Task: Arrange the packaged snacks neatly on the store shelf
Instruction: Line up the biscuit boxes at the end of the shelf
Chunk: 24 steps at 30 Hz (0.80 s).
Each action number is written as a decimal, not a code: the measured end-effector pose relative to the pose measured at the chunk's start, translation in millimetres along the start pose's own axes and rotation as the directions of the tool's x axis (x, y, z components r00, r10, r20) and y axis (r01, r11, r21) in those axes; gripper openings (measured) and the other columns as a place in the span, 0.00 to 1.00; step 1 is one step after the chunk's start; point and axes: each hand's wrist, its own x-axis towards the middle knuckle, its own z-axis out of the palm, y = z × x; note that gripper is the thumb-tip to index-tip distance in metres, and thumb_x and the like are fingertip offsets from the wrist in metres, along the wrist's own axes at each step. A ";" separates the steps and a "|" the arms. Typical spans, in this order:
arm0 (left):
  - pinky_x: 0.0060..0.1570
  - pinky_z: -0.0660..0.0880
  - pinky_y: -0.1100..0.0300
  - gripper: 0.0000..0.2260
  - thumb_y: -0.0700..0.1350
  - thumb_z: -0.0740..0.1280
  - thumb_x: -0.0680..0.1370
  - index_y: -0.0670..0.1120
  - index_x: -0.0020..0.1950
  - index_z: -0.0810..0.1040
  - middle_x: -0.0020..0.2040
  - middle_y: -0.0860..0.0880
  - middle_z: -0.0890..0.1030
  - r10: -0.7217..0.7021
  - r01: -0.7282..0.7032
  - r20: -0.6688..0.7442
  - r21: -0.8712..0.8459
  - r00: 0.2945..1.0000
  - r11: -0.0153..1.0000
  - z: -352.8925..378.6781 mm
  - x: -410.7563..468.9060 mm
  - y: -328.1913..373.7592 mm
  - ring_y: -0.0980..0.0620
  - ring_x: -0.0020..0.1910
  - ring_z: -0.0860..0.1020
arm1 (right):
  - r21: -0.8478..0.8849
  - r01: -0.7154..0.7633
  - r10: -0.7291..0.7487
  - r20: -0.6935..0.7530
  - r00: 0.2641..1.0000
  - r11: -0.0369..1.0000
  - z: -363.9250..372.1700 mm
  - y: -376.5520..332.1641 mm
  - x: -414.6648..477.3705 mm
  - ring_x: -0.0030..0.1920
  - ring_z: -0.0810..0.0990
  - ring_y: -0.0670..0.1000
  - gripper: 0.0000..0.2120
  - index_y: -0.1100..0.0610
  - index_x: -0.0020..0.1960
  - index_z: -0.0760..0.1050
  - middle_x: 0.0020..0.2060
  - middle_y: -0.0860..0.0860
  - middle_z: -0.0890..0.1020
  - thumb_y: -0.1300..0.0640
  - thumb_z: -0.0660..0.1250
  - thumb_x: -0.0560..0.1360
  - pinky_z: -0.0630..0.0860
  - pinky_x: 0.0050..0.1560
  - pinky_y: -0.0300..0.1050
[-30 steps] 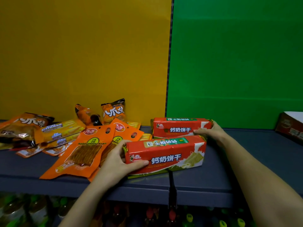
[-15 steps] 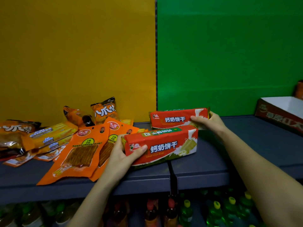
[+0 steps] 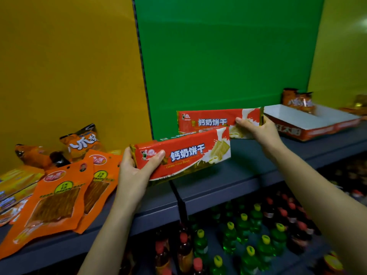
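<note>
Left hand (image 3: 135,171) grips the left end of the near pack (image 3: 184,155), thumb across its glossy red foil face. The pack's long axis runs left-right, right end tilted up, over the grey shelf (image 3: 248,167). White characters read 钙奶饼干, with "Calcium-Cream Biscuits" beneath. Flat orange pouches (image 3: 53,199) lie at left. Behind, right hand (image 3: 258,130) grips the right end of the matching far pack (image 3: 214,121), roughly level before the green panel (image 3: 218,56). A cardboard tray (image 3: 309,124) sits far right.

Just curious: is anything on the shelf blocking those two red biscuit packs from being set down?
Nothing visible. The shelf below the biscuit packs is bare; a cardboard tray lies right, orange pouches left.
</note>
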 end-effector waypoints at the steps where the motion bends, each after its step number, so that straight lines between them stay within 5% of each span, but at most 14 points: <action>1: 0.34 0.78 0.70 0.12 0.44 0.71 0.71 0.56 0.49 0.71 0.47 0.54 0.81 -0.003 0.003 0.015 -0.011 1.000 1.000 9.4 1.1 -0.4 0.63 0.40 0.83 | -0.008 0.009 -0.009 -0.023 1.000 1.000 -11.4 -5.1 -3.0 0.52 0.82 0.51 0.20 0.55 0.58 0.74 0.52 0.52 0.82 0.52 0.74 0.69 0.77 0.52 0.43; 8: 0.38 0.79 0.67 0.12 0.44 0.71 0.71 0.53 0.50 0.72 0.48 0.51 0.82 -0.029 0.043 0.127 -0.106 0.991 0.993 96.9 -2.3 -6.3 0.59 0.41 0.83 | -0.074 0.035 -0.049 -0.196 0.979 0.997 -119.2 -25.8 -23.5 0.50 0.82 0.52 0.12 0.52 0.49 0.77 0.46 0.51 0.83 0.52 0.74 0.68 0.77 0.57 0.48; 18: 0.34 0.78 0.67 0.13 0.40 0.70 0.70 0.46 0.53 0.73 0.46 0.48 0.82 -0.084 0.145 0.226 -0.271 0.971 0.952 274.0 -40.0 -21.9 0.58 0.37 0.83 | -0.186 0.018 -0.088 -0.375 0.923 0.982 -325.6 -30.8 -39.7 0.51 0.81 0.51 0.16 0.53 0.55 0.75 0.52 0.54 0.82 0.54 0.74 0.69 0.77 0.56 0.48; 24: 0.34 0.80 0.63 0.17 0.47 0.71 0.64 0.49 0.50 0.74 0.46 0.47 0.83 -0.162 0.247 0.280 -0.302 0.946 0.921 367.5 -64.5 -41.1 0.54 0.37 0.84 | -0.205 -0.055 -0.051 -0.479 0.876 0.977 -436.8 -17.1 -44.6 0.48 0.82 0.52 0.14 0.53 0.52 0.75 0.46 0.50 0.82 0.54 0.74 0.68 0.76 0.59 0.54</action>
